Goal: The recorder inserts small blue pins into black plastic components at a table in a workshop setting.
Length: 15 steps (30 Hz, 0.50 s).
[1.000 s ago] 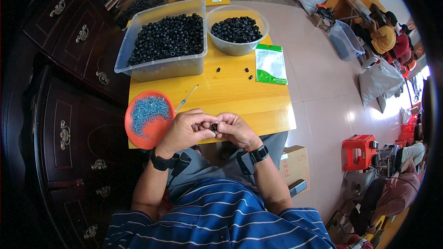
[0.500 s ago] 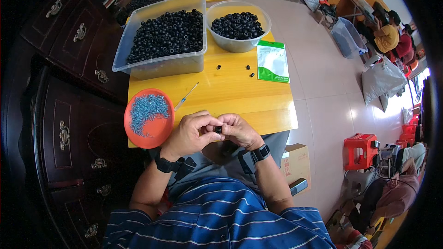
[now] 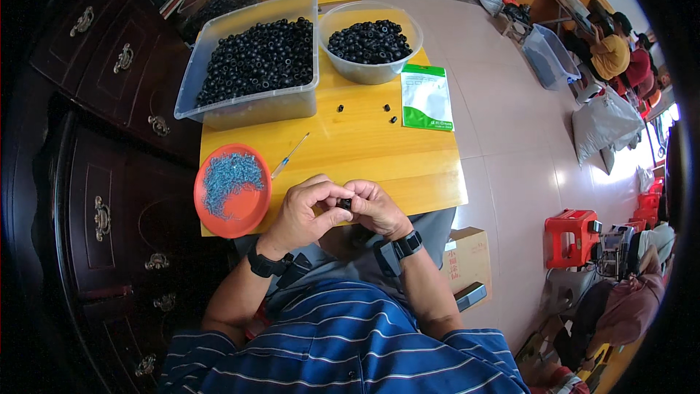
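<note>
At the near edge of the yellow table (image 3: 350,153), my left hand (image 3: 310,208) and my right hand (image 3: 375,209) meet. Both are closed, pinching one small black ring-shaped part (image 3: 345,203) between thumbs and fingertips. The fingers cover most of it. Left of my left hand, an orange plate (image 3: 251,220) carries a heap of small blue-grey pieces (image 3: 227,179), too fine to make out singly. A thin screwdriver-like tool (image 3: 284,163) with a blue and clear handle lies beside the plate. Several loose black parts, one of them (image 3: 340,109) nearer the bin, sit farther up the table.
A large clear bin (image 3: 277,107) and a round clear tub (image 3: 372,73), both full of black parts, stand at the far side. Right of them lies a green-and-white pouch (image 3: 427,98). Dark drawers (image 3: 109,197) flank the left; a cardboard box (image 3: 470,259) and red stool (image 3: 569,237) are right.
The black part has turned slightly between my fingertips. Both hands keep nearly the same place, while the table and its things have shifted a little left in the view.
</note>
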Available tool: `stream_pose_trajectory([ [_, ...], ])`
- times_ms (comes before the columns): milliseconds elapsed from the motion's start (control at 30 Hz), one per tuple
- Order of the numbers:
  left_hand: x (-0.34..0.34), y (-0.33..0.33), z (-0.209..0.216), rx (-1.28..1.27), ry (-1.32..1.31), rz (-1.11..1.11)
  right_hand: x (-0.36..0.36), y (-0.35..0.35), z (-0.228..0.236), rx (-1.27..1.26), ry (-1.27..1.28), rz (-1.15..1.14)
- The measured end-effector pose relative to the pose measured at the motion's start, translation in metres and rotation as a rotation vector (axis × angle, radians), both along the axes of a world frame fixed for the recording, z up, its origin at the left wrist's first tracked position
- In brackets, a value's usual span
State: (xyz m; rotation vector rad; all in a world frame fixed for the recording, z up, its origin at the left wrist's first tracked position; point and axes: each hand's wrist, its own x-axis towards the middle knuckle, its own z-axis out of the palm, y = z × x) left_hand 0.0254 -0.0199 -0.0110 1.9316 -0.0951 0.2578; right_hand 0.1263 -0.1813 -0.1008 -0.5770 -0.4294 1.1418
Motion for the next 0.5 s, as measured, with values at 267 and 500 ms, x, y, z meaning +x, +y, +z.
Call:
stream_pose_trajectory([
  [267,-0.003,-0.004,0.003,0.041,-0.032,0.117,0.001,0.006,-0.005,0.017,0.114,-0.037],
  [500,-0.001,-0.007,-0.005,0.039,-0.124,0.165,0.003,0.008,-0.009,0.077,0.168,-0.042],
])
